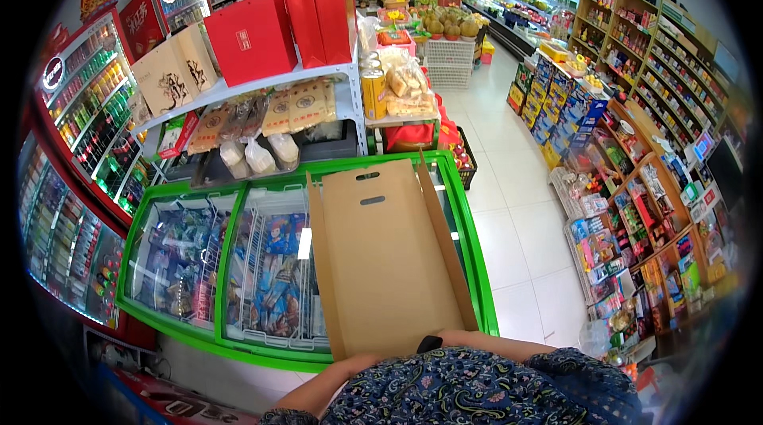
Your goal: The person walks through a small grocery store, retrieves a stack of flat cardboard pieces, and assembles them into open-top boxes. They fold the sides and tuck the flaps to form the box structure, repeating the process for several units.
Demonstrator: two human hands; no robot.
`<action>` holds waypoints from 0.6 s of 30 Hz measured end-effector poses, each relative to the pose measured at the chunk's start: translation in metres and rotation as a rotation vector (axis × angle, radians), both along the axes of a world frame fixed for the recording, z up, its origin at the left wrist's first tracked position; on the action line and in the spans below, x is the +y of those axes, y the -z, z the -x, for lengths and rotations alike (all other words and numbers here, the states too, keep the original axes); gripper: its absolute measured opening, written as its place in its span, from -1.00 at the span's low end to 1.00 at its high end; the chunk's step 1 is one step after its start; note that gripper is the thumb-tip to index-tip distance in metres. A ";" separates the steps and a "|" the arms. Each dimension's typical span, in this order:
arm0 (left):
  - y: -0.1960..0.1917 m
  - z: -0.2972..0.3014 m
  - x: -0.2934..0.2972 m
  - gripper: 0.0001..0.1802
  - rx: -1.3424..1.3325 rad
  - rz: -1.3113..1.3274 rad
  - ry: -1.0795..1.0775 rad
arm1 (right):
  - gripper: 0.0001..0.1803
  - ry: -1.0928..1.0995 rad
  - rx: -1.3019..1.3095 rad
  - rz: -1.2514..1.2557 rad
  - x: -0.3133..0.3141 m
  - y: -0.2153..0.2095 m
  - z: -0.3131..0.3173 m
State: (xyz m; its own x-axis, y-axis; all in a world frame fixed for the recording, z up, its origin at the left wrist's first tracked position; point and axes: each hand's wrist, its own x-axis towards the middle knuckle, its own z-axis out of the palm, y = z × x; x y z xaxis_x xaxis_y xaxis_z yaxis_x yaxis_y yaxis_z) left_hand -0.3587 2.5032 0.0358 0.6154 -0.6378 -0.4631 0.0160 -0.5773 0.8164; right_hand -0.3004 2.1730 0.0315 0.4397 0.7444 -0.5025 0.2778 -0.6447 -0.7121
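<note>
A flattened brown cardboard box (385, 258) with two slot handles lies on the glass lid of a green-framed chest freezer (230, 341), with side flaps standing up along its left and right edges. My left hand (358, 362) meets its near left corner. My right hand (453, 338) meets its near right edge beside a small dark object. Both hands seem to grip the edge, their fingers hidden under the cardboard and behind my patterned blue sleeves.
The freezer holds packaged frozen goods. Behind it a white shelf (342, 75) carries red gift boxes, brown bags and packed snacks. Drink coolers (87, 107) stand at left. A white tiled aisle (517, 210) runs right, lined with snack racks (628, 210).
</note>
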 end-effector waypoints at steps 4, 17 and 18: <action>0.015 -0.001 0.000 -0.60 -0.038 -0.052 0.032 | -0.66 0.074 0.089 0.044 -0.009 0.049 0.013; -0.092 -0.005 -0.034 -0.44 0.018 -0.258 0.245 | -0.75 0.321 -0.148 0.091 -0.005 -0.084 0.013; -0.097 0.003 -0.037 -0.42 -0.050 -0.274 0.183 | -0.77 0.481 -0.316 -0.016 -0.008 -0.102 0.011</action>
State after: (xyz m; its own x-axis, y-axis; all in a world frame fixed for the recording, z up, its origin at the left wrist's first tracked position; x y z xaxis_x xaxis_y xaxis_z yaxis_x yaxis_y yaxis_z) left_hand -0.3618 2.4667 0.1323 0.5285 -0.5957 -0.6048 -0.1446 -0.7652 0.6273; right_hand -0.3113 2.1651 0.1339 0.8580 0.4296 -0.2815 0.1568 -0.7410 -0.6530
